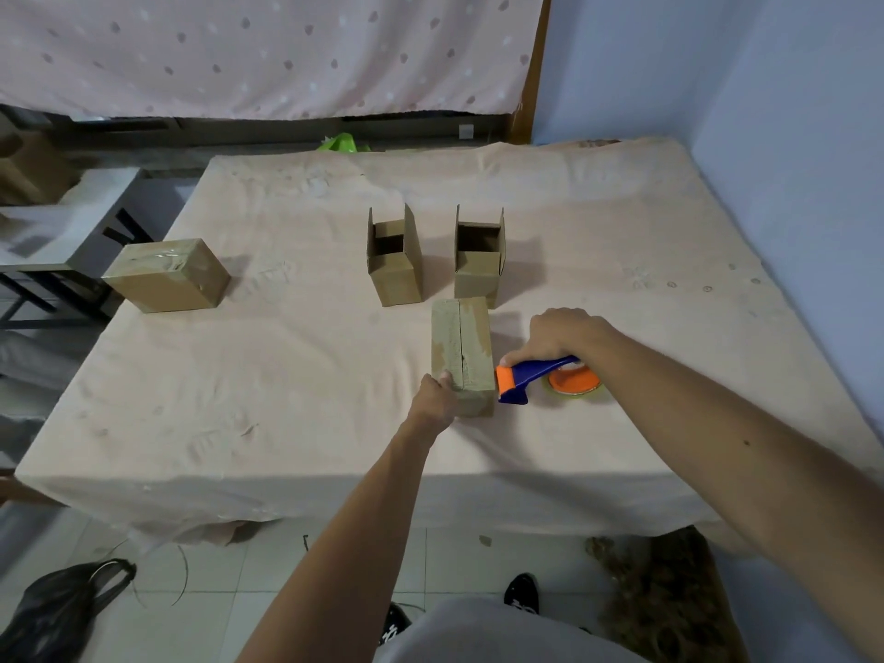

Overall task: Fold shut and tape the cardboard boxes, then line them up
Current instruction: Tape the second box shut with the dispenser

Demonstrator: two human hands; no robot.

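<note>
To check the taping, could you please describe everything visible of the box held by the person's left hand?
The closed box is brown cardboard, oblong, lying flat on the cloth-covered table, long side pointing away from the person. Its top flaps meet in a lengthwise seam covered by pale, glossy tape; a dark gap shows near the close end. The left hand grips its near left corner. The tape dispenser, held by the right hand, sits at its right edge; contact is unclear.

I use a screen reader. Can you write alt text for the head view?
A left hand holds the near end of a closed box on a cloth-covered table while the right hand grips a tape dispenser beside it. Two open boxes stand behind; a taped box sits far left.
</note>
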